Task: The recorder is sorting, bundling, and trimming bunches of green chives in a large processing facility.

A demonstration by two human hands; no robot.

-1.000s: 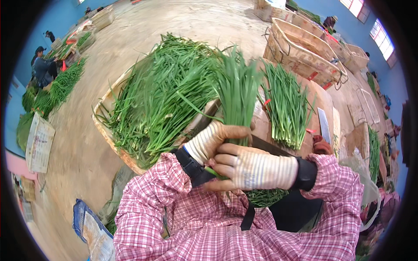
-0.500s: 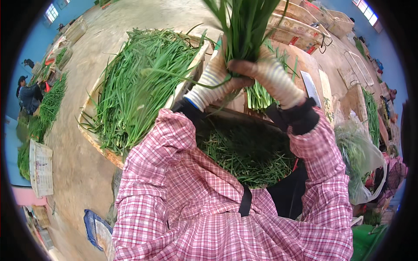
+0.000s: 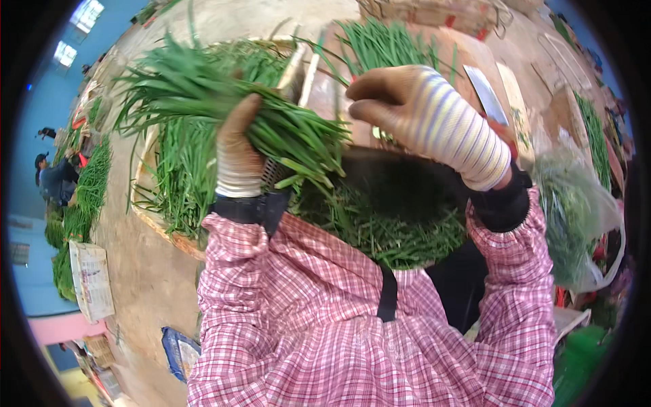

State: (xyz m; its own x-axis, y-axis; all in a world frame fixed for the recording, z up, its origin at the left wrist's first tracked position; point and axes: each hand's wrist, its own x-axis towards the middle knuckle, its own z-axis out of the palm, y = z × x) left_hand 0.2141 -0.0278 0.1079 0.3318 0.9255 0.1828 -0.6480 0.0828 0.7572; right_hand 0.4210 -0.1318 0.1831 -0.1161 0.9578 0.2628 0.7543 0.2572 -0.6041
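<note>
Clock directions taken from the middle of the head view, twelve at the far side.

- Left hand [image 3: 240, 146], gloved, at ten: closed around the leaf bunch.
- Leaf bunch [image 3: 193, 95], green, held between ten and eleven, above the crate [image 3: 143, 203]; leaf tips spread toward ten, paler stem ends toward four, unevenly staggered.
- Right hand [image 3: 424, 112], striped glove, between one and two: empty as far as seen, thumb and fingers parted, clear of the bunch's stem ends.
- Second bundle [image 3: 390, 47], toward one, lying on the board [image 3: 468, 51].
- Flat metal blade [image 3: 485, 93], at two.
- Loose cuttings [image 3: 407, 241], at four, before the body.
- Clear plastic bag [image 3: 576, 217], at three.

Handling notes, by judgement: a snug grip, short of crushing, suits these soft leaves. Stems are best kept parallel and their ends levelled. The free hand works best at straggling stems, supporting the rest.
</note>
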